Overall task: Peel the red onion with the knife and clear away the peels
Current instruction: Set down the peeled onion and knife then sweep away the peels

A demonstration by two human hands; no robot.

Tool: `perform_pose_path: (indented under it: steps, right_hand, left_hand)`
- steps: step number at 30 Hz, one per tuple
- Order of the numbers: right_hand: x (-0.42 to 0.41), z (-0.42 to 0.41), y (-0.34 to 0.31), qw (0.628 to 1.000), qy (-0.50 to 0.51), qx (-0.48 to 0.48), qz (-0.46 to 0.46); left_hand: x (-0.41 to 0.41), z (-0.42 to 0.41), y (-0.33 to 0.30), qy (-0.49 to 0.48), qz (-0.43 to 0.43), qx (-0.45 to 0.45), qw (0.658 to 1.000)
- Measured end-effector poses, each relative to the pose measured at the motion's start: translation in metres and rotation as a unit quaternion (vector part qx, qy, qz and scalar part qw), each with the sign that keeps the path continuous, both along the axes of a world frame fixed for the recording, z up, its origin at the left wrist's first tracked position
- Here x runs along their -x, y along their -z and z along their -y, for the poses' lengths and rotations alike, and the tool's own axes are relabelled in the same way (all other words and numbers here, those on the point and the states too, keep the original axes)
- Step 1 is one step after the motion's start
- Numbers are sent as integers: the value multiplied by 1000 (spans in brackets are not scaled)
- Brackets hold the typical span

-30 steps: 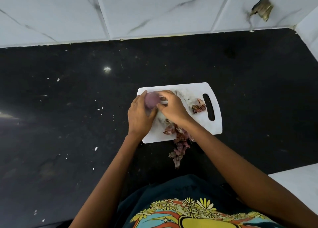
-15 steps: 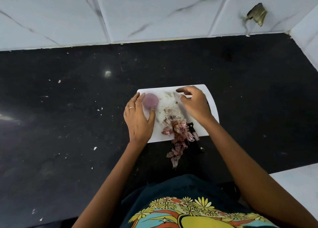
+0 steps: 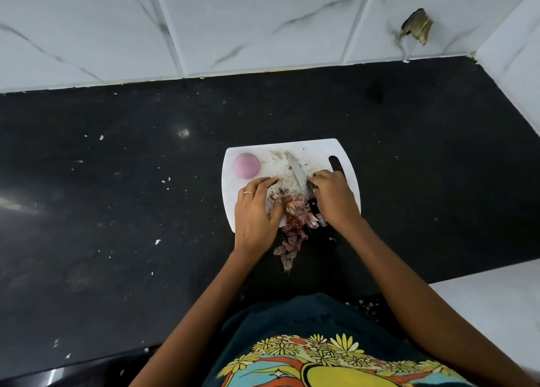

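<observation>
Head view: peeled red onion (image 3: 246,165) alone at far-left corner of cutting board (image 3: 349,187). Left hand (image 3: 254,214) flat, fingers straight, against peels (image 3: 293,223). Right hand (image 3: 333,199) gripping knife (image 3: 298,172). Black worktop (image 3: 117,211).

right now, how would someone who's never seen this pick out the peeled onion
On the black counter lies a white cutting board. The peeled onion sits alone in its far left corner, a smooth pink dome, unlike the ragged peels heaped at the near edge.
</observation>
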State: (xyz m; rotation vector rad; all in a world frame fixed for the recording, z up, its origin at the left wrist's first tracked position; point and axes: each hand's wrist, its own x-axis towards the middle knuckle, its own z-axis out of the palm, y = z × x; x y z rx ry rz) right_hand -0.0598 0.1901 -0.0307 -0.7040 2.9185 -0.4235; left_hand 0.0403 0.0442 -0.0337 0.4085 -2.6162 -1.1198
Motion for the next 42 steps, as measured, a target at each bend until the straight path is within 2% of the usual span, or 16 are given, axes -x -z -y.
perform_pose_path:
  steps: [3, 10, 14, 16, 21, 24, 27, 31, 34, 39, 42]
  right_hand:
    - [-5, -3, 3, 1000, 11, 5, -26]
    - [-1, -5, -9, 998, 40, 45, -8]
    - [-10, 1, -25, 986, 58, 153, 31]
    - [-18, 9, -35, 979, 30, 187, 72]
    - [-35, 28, -39, 985, -41, 135, 103]
    - [-38, 29, -33, 988, -57, 97, 109]
    - [-38, 27, -30, 986, -54, 102, 118]
    - [-28, 24, -30, 988, -2, 130, 79]
    - [-19, 23, -31, 986, 11, 148, 75]
    - [2, 37, -31, 986, -41, 124, 99]
    - [10, 56, -26, 985, -92, 56, 139]
  left_hand:
    - [-4, -5, 0, 4, 5, -22, 1000]
    - [-13, -9, 2, -10, 31, -36, 999]
    - [-14, -8, 4, -18, 31, -37, 999]
    - [-14, -8, 6, -19, 30, -41, 999]
    - [-10, -7, 8, -16, 32, -29, 999]
    - [-8, -4, 7, -80, -5, 8, 997]
    - [-3, 3, 5, -133, -31, -14, 991]
    - [7, 12, 7, -113, -15, -56, 992]
    - [13, 14, 10, -90, 5, -53, 995]
    - [20, 11, 17, -41, 8, -38, 998]
    - [18, 11, 27, -42, 46, 31, 998]
